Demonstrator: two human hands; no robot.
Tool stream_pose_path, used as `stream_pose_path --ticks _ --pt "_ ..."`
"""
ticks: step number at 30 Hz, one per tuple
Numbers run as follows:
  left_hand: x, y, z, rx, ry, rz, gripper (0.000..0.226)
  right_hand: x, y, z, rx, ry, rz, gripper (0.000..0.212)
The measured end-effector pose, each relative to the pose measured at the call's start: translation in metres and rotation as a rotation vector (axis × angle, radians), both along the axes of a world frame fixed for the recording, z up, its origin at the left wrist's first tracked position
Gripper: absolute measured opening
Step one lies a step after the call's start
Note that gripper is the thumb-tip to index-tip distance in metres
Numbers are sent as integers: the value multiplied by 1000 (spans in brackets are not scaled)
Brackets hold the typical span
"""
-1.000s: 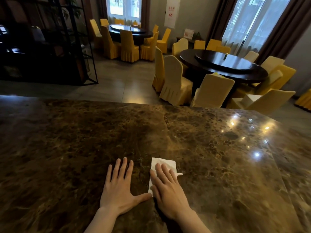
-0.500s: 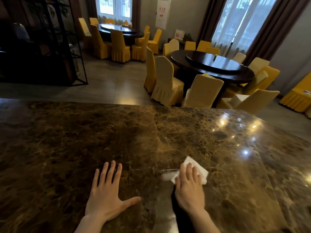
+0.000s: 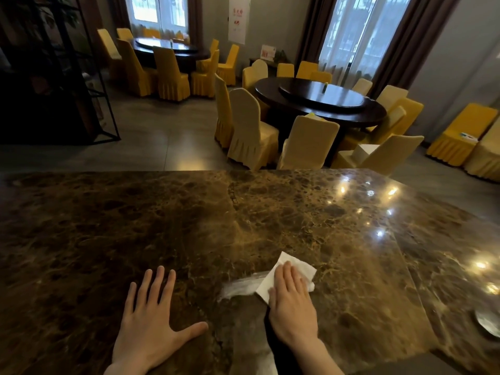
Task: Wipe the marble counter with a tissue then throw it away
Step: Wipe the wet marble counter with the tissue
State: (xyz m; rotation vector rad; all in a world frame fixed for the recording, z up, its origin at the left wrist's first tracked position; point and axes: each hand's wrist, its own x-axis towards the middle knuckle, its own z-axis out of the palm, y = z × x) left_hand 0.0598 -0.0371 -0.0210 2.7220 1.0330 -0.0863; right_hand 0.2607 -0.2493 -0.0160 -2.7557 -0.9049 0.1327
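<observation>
A dark brown marble counter (image 3: 189,226) fills the lower half of the head view. A white tissue (image 3: 303,269) lies flat on it, right of centre near me. My right hand (image 3: 293,307) presses flat on the tissue, fingers together, covering its near part. A pale wet streak (image 3: 238,286) trails to the left of the tissue. My left hand (image 3: 151,323) rests flat on the marble to the left, fingers spread, holding nothing.
A round metal object (image 3: 487,322) shows partly at the counter's right edge. Beyond the counter stand round dark dining tables (image 3: 324,101) ringed by yellow-covered chairs (image 3: 249,131). A black metal shelf frame (image 3: 67,77) stands far left.
My right hand has slid the tissue to the right, away from my left hand, leaving a wet streak. The left hand has stayed flat on the marble.
</observation>
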Motion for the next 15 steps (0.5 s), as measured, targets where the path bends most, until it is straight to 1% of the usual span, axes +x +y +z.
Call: stream_pose_path --ticks 2,4,5,8,9,10,12,15 --pt "0 -1 0 -6 6 -4 139 -3 2 -1 2 5 -49 61" --pt "0 0 0 -12 2 -4 140 -14 15 1 34 20 -21 61" --pt "0 0 0 -17 -1 -4 140 -23 24 2 46 27 44 61" --pt "1 0 2 -13 11 1 141 -50 48 0 41 40 338 62" --pt "2 -1 2 -10 23 5 141 -56 51 -1 27 41 402 62" --pt "2 -1 2 -11 30 9 141 -56 50 -3 20 31 418 62" --pt "3 -1 3 -20 34 11 141 -40 36 -4 42 4 318 62" --pt "2 0 3 -26 35 14 142 -6 1 -3 65 -2 43 64"
